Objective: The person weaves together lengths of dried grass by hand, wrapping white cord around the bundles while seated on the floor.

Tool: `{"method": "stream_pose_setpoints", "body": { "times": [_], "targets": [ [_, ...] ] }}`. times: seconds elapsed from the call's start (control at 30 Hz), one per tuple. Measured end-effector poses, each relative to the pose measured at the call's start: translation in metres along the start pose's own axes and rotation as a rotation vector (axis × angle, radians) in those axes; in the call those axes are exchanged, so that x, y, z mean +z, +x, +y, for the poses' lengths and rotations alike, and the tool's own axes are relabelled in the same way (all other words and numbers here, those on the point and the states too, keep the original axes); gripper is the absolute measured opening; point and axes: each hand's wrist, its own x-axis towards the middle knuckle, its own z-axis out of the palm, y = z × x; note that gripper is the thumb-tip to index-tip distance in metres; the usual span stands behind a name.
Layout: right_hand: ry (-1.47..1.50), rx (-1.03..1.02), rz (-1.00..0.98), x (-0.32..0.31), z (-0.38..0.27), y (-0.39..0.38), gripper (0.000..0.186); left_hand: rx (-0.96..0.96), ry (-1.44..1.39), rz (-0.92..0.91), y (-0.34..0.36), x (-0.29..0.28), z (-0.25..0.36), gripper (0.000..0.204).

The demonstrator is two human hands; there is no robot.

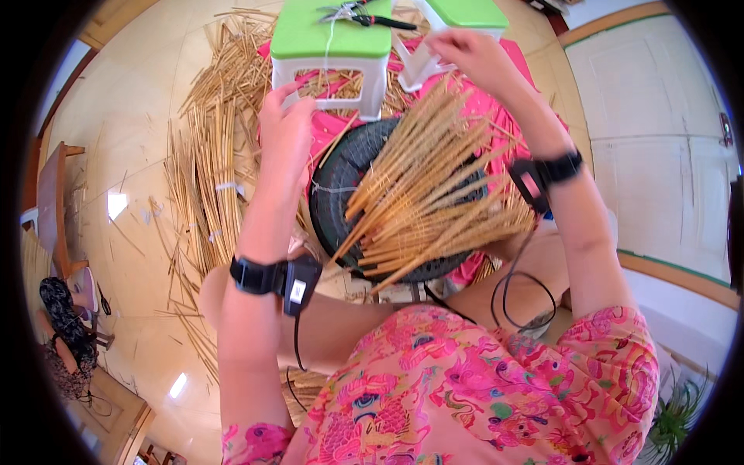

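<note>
A fan-shaped spread of dry straw stalks (434,194), crossed by rows of thin thread, rests on a black tyre-like ring (329,209) in front of me. Left of it, my left hand (285,128) is raised with its fingers curled. A thin pale string (335,188) runs from the stalks' left side toward that hand. Beyond the stalks' upper end, my right hand (469,58) hovers with fingertips pinched together, pointing left. Whatever either hand may hold is too fine to make out. Both wrists wear black straps with small devices.
Black-handled pliers (372,21) and another metal tool lie on a green-topped white stool (310,39); a string hangs over its edge. A second green stool (469,12) stands right of it. Loose straw (205,170) covers the floor at left, and pink cloth (511,132) lies underneath.
</note>
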Motion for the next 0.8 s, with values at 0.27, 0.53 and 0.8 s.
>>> {"method": "stream_pose_setpoints", "body": {
  "times": [0.27,0.53,0.8],
  "targets": [
    [0.540,0.754,-0.582,0.073,0.030,-0.346,0.026,0.149,1.092,-0.462,0.001,0.007,-0.155,0.060],
    [1.215,1.184,0.043,0.171,0.058,-0.347,0.046,0.146,1.303,-0.618,-0.016,0.008,-0.186,0.069],
    [1.103,1.158,0.205,0.209,0.059,-0.304,0.047,-0.018,0.848,-0.651,-0.017,0.011,-0.189,0.049]
  ]
}}
